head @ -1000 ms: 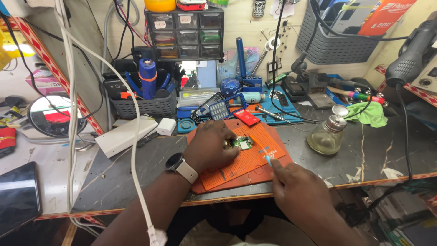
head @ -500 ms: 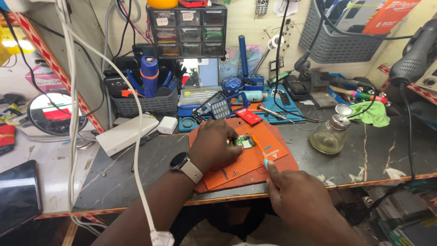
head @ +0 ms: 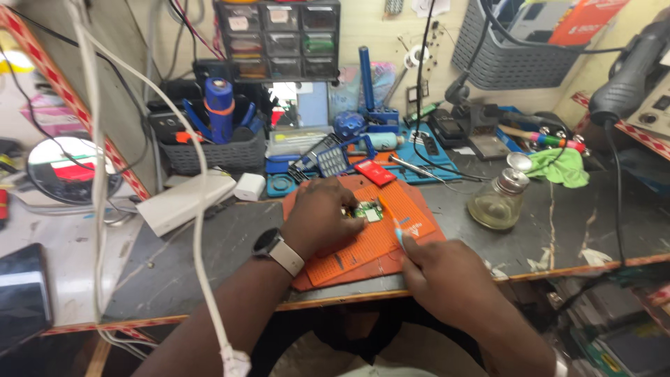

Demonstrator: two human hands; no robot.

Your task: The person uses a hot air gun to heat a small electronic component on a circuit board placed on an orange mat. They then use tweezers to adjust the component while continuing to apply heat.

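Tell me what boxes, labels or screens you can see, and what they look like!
Dark phone screen: far left edge, black glossy rectangle.
Orange-red flat package: top right, poking out of grey slotted wall basket.
Small white drawer labels: top centre, on dark drawer cabinet.
Round smartwatch face: black, on left wrist.

an electronics repair workshop: a cluttered tabletop (head: pixel 209 244) with an orange work mat (head: pixel 391 230), parts drawers (head: pixel 279 38), soldering stand (head: pixel 457 115) and hot-air gun (head: pixel 628 73).

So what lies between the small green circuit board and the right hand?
In the head view, only a bare stretch of the orange work mat separates the small green circuit board from the right hand, apart from the light blue tool tip that hand holds.
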